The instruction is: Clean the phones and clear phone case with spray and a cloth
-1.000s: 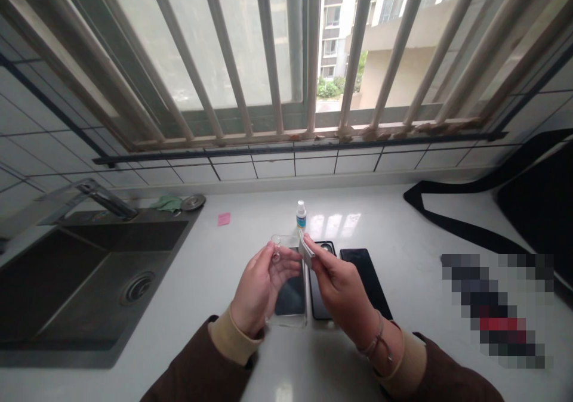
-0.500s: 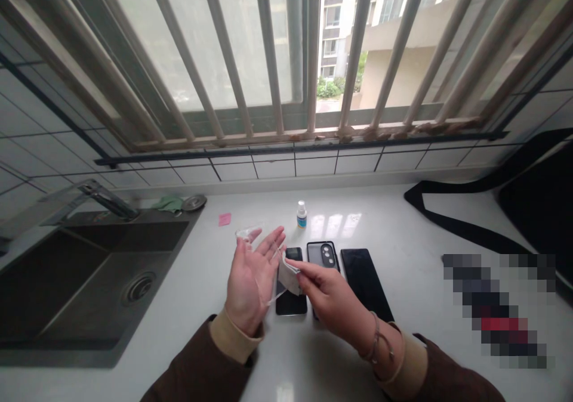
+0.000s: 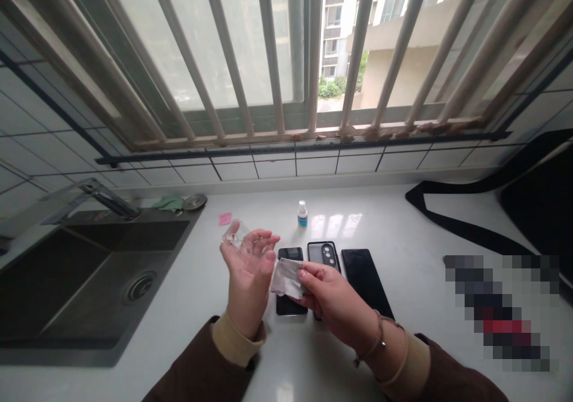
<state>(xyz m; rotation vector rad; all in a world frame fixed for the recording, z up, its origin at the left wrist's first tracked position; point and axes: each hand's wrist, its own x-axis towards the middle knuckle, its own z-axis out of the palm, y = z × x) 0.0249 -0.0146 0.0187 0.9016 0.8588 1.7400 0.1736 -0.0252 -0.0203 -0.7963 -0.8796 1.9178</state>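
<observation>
Head camera: clear phone case (image 3: 233, 234) and grey cloth (image 3: 286, 278) held above the white counter (image 3: 385, 217).
The left hand (image 3: 248, 285) grasps the clear phone case, fingers curled; the right hand (image 3: 329, 294) pinches the grey cloth over a dark phone (image 3: 292, 307) lying beside a black case (image 3: 316, 253). Beyond stands a small bottle (image 3: 302, 216).

Bars (image 3: 268, 44) before the window (image 3: 246, 44), desk (image 3: 394, 223) below it. Sink (image 3: 67, 357) set into desk's left end, tap (image 3: 110, 200) at its far edge. Mid-desk, left to right: phone (image 3: 290, 306), phone case (image 3: 319, 254), second phone (image 3: 367, 280). Bottle (image 3: 302, 215) behind phone and case. Paper note (image 3: 225, 219) left of bottle. Strap (image 3: 461, 185), far right. Phone cover (image 3: 235, 233) in left hand (image 3: 248, 274), left of phone; cloth (image 3: 287, 278) in right hand (image 3: 335, 300), over phone.
</observation>
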